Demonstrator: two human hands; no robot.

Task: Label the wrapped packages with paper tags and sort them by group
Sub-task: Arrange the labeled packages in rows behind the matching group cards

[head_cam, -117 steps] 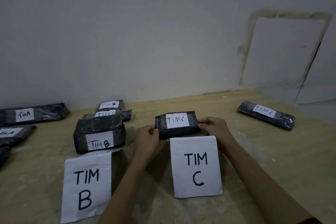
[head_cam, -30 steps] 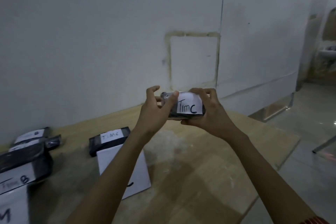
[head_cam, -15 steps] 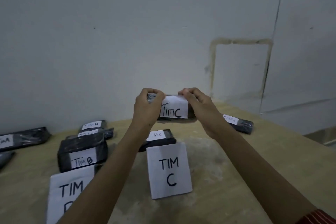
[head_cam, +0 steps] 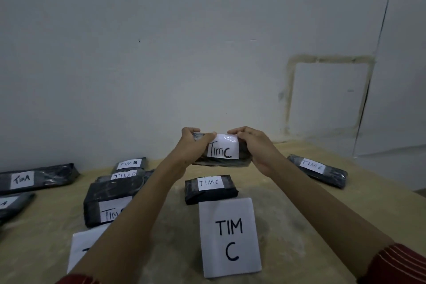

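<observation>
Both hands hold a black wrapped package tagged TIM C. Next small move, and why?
Probably lower the black plastic-wrapped package, gripped by the left hand and right hand, next to the other black TIM C package lying behind the large white paper sheet marked TIM C: its white tag reads TIM C, and it hangs above that group.

Three are marked TIM C: the held package [head_cam: 221,162], a second package [head_cam: 211,193] below the grip, a third package [head_cam: 317,169] right of it. Left of it, three TIM B packages [head_cam: 108,191] and two TIM A packages [head_cam: 50,175]. Nearer, two paper sheets [head_cam: 230,237].
</observation>
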